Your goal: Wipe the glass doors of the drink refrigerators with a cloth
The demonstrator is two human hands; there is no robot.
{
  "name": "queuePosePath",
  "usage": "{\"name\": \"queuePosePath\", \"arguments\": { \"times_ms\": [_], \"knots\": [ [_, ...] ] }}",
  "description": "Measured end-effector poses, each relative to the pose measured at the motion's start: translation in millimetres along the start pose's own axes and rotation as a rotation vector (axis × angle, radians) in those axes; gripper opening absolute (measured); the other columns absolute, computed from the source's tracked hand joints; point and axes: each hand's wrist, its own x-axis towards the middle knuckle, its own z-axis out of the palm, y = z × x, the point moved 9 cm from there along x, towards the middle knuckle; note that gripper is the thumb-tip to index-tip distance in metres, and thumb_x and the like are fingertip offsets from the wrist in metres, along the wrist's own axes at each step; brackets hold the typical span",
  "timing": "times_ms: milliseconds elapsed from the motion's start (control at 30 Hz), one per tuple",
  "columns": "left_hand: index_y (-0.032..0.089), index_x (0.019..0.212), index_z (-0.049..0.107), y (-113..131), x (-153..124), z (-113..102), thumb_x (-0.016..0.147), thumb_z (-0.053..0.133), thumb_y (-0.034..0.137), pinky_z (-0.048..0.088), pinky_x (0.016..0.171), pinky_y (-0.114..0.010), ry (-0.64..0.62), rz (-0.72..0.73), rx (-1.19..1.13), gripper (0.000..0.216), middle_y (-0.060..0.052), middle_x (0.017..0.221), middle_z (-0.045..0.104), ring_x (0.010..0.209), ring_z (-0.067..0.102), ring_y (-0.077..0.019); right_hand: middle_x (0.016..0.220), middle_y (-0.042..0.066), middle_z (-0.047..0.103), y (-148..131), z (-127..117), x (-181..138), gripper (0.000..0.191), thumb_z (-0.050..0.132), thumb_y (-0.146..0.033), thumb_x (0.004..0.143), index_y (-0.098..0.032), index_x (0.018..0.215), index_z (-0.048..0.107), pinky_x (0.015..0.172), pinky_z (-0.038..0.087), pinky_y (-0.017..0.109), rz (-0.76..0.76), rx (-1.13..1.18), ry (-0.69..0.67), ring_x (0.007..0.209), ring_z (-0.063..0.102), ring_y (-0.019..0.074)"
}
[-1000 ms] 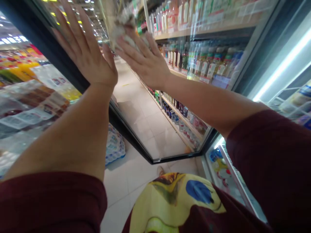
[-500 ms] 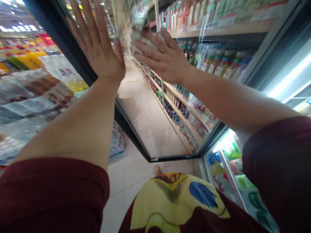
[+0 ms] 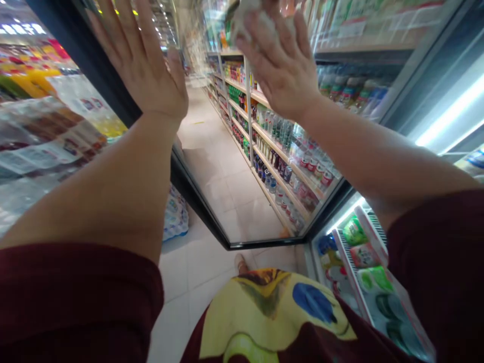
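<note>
Upward and rightward went the cloth [image 3: 249, 20] on the glass door [image 3: 227, 191] since a second ago, bunched under my right hand [image 3: 283, 70], whose fingers pressed it flat against the pane. My left hand [image 3: 145, 65] stayed spread, palm bracing the door frame [image 3: 113, 85] beside it, so I judged wiping continued.

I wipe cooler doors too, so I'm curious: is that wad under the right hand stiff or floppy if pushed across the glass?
Probably floppy: the pale wad looks crumpled and bunches under the right hand. Likely light, since spread fingers alone pin it against the glass door. It should slide easily.
</note>
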Motion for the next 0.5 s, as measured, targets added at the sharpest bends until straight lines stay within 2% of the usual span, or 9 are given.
{"name": "queuePosePath", "arguments": {
  "times_ms": [67,100,167,233,300,333,400,467,500],
  "knots": [
    [0.013,0.178,0.006,-2,2,6,0.123,0.026,0.058,-0.002,0.141,-0.046,-0.099,-0.008,0.115,0.073,-0.006,0.185,0.007,0.172,0.004,-0.0303,0.178,-0.004,0.036,15,-18,-4,0.067,0.025,-0.045,0.108,-0.033,0.169,0.050,0.142,0.007,0.059,0.170,-0.044,0.163,0.171,0.028,0.0326],
    [0.014,0.178,0.002,-3,2,9,0.124,0.026,0.056,-0.003,0.141,-0.046,-0.149,-0.006,0.134,0.073,-0.005,0.185,0.002,0.172,0.000,-0.0300,0.178,-0.002,0.038,16,-19,-8,0.066,0.026,-0.043,0.108,-0.031,0.168,0.051,0.142,0.007,0.059,0.199,-0.043,0.199,0.170,0.028,0.0329],
    [0.016,0.179,0.000,-2,1,11,0.124,0.028,0.053,-0.007,0.141,-0.046,-0.198,-0.008,0.113,0.073,-0.004,0.186,-0.003,0.172,-0.005,-0.0298,0.175,-0.001,0.043,3,-2,-15,0.064,0.031,-0.040,0.106,-0.031,0.165,0.055,0.141,0.007,0.058,0.088,0.010,0.105,0.169,0.030,0.0311],
    [0.017,0.179,0.003,-3,1,5,0.124,0.031,0.049,-0.008,0.140,-0.045,-0.171,-0.032,0.074,0.069,-0.002,0.186,-0.001,0.172,-0.005,-0.0294,0.173,-0.002,0.045,-19,22,-19,0.063,0.029,-0.038,0.105,-0.034,0.163,0.054,0.139,0.009,0.059,-0.142,0.063,-0.096,0.168,0.030,0.0281],
    [0.016,0.180,0.005,-4,1,2,0.124,0.031,0.045,-0.010,0.139,-0.046,-0.165,-0.032,0.014,0.068,-0.001,0.186,-0.002,0.172,-0.005,-0.0301,0.173,-0.002,0.044,-28,27,-16,0.064,0.024,-0.038,0.107,-0.032,0.165,0.051,0.138,0.009,0.062,-0.276,0.048,-0.188,0.168,0.028,0.0293],
    [0.015,0.180,0.004,-4,0,2,0.124,0.032,0.046,-0.012,0.139,-0.046,-0.181,-0.016,-0.038,0.070,0.000,0.186,-0.004,0.172,-0.007,-0.0312,0.175,-0.001,0.041,-24,20,-8,0.064,0.023,-0.038,0.109,-0.030,0.167,0.049,0.138,0.009,0.065,-0.257,0.013,-0.161,0.169,0.027,0.0316],
    [0.014,0.180,0.002,-4,-1,5,0.123,0.034,0.054,-0.017,0.137,-0.046,-0.233,0.024,-0.147,0.077,0.003,0.185,-0.009,0.171,-0.012,-0.0338,0.177,-0.001,0.037,-5,-3,11,0.065,0.026,-0.039,0.109,-0.029,0.169,0.048,0.139,0.008,0.068,-0.080,-0.054,0.010,0.169,0.028,0.0358],
    [0.014,0.181,0.001,-5,-2,7,0.121,0.034,0.064,-0.021,0.136,-0.045,-0.240,0.039,-0.195,0.084,0.006,0.184,-0.012,0.170,-0.015,-0.0333,0.177,-0.005,0.038,13,-21,18,0.067,0.030,-0.040,0.105,-0.033,0.169,0.050,0.140,0.008,0.065,0.116,-0.062,0.208,0.169,0.030,0.0359],
    [0.015,0.181,0.003,-6,-2,6,0.120,0.031,0.067,-0.022,0.135,-0.044,-0.211,0.027,-0.199,0.085,0.007,0.184,-0.012,0.170,-0.015,-0.0314,0.175,-0.007,0.040,14,-20,18,0.067,0.032,-0.041,0.103,-0.037,0.167,0.052,0.140,0.010,0.062,0.157,-0.033,0.251,0.169,0.032,0.0352]
  ]
}}
